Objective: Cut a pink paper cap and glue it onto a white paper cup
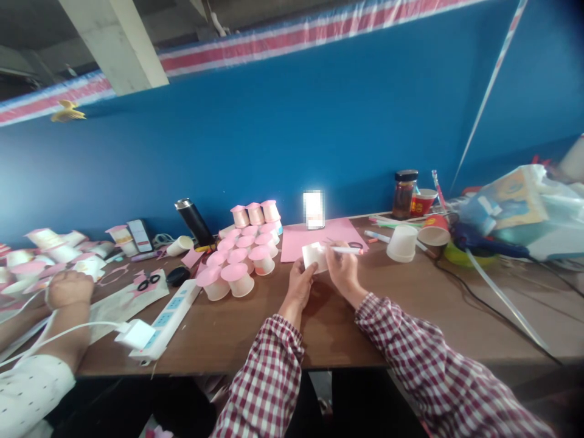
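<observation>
L hand [298, 285] pinches the small white card [314, 255] by its lower-left edge just above the wooden table [410, 304], while R hand [343, 267], fingers closed on a white marker [345, 249] lying roughly horizontal, tip pointing right, sits touching card's right side, nearer than L.

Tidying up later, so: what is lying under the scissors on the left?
The black-handled scissors lie on a pale paper sheet with pink cutouts, which lies on the brown table. Whatever the blades cover is hidden.
</observation>
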### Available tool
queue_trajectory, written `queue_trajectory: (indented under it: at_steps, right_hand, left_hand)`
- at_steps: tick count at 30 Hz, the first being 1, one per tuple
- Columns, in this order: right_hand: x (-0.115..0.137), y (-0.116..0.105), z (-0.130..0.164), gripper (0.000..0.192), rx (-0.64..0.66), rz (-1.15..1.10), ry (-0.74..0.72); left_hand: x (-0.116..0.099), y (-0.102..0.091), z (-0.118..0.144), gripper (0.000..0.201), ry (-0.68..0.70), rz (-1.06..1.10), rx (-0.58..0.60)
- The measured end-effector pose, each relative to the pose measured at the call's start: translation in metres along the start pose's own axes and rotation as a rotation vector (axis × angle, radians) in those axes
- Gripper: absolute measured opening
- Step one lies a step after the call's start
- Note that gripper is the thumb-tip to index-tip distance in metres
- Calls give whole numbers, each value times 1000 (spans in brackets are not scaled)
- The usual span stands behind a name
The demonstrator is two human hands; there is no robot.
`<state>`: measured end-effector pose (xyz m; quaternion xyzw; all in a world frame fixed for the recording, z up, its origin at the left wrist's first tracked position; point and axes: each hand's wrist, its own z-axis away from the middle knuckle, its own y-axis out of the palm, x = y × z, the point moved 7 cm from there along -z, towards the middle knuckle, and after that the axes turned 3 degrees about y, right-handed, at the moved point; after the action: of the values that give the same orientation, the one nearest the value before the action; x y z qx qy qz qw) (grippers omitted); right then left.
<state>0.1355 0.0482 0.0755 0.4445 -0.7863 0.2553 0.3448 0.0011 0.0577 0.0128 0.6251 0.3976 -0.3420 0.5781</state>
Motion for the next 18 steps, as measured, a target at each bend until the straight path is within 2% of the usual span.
queue_trajectory:
  at_steps: [18]
  right_hand:
    - [-6, 3, 2, 13, 25, -1, -15]
  left_hand:
    - [-1, 0, 0, 39, 4, 33, 1]
